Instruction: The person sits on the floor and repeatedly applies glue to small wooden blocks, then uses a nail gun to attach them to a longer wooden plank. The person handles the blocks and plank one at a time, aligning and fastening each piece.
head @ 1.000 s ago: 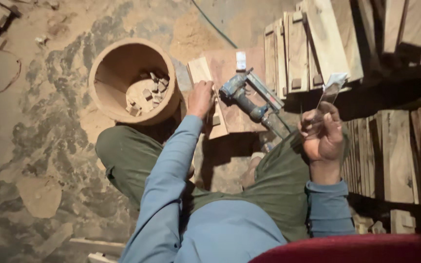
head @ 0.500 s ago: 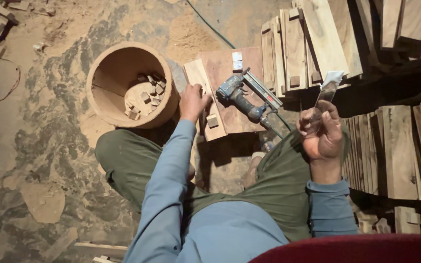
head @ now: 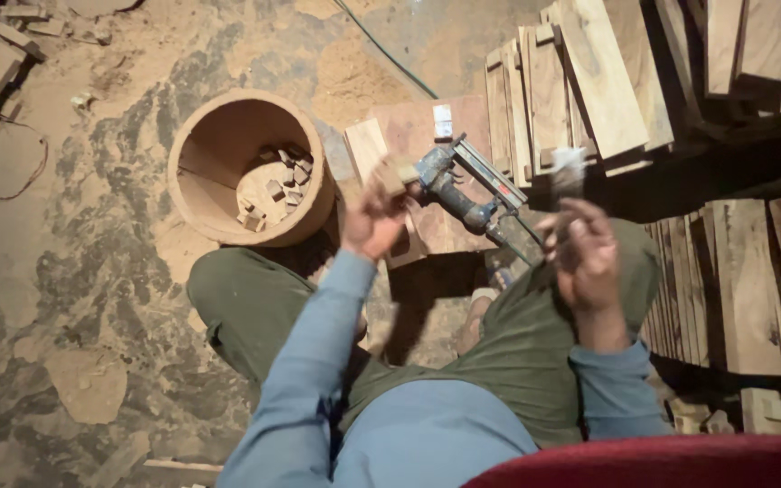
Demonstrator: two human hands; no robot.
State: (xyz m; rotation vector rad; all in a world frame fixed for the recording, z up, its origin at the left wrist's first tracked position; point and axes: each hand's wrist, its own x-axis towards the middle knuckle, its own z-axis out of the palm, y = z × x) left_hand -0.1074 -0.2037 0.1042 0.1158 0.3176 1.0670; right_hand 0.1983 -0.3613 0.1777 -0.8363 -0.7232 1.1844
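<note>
The right hand is up over the knee, fingers curled around a small pale thing that is too blurry to name. The left hand pinches 1 small wood block in bent fingers. Just past it, a blue nail gun lies on a flat board. The round wooden tub of little blocks sits beside the left hand.

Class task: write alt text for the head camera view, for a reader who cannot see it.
A seated person's left hand lifts a small wooden block beside a blue nail gun lying on a flat board, while the right hand holds a small pale object. A round wooden tub holds more blocks.
</note>
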